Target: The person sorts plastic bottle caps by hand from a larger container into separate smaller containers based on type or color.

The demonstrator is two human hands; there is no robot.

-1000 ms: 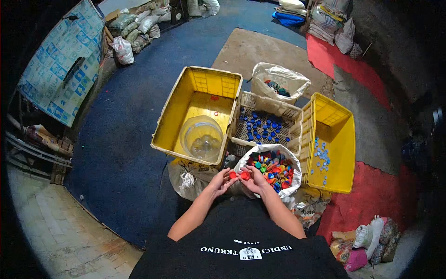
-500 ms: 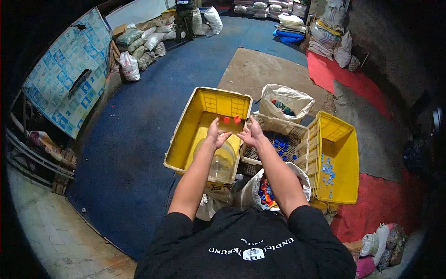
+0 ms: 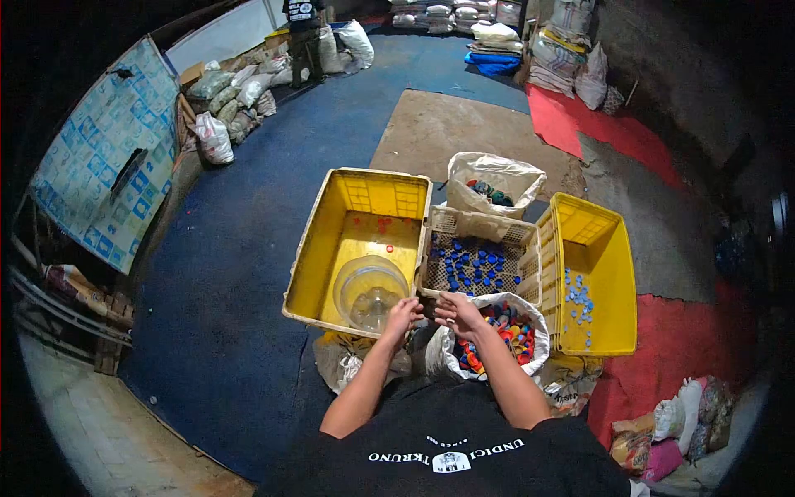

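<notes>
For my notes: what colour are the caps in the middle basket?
Dark blue caps, head view.

Single head-worn fisheye view, facing forward and down, near the hands (image 3: 431, 313), floor beyond

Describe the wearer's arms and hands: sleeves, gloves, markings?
Both arms are bare from above the elbow down. No gloves on the left hand or right hand, and no watch or rings visible. The black short-sleeved T-shirt carries white lettering and a small white emblem across the chest.
</notes>
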